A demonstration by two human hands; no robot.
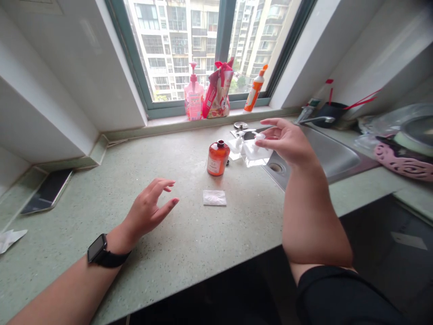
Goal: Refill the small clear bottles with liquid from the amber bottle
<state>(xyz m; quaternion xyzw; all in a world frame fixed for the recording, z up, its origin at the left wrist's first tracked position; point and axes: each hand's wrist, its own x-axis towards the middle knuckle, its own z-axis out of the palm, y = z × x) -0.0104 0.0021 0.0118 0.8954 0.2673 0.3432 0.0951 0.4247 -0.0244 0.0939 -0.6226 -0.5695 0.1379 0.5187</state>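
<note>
Left hand (145,205) open, your right hand (289,140) is pinching a clear bottle (253,153), its fingertips risking a slip at the left edge of the sink (341,153).

Home kitchen — metal sink (333,155) with tap (318,120), speckled counter (162,155), squeeze bottle (254,94) on windowsill (237,113) — apartment blocks (182,36) outside
</note>
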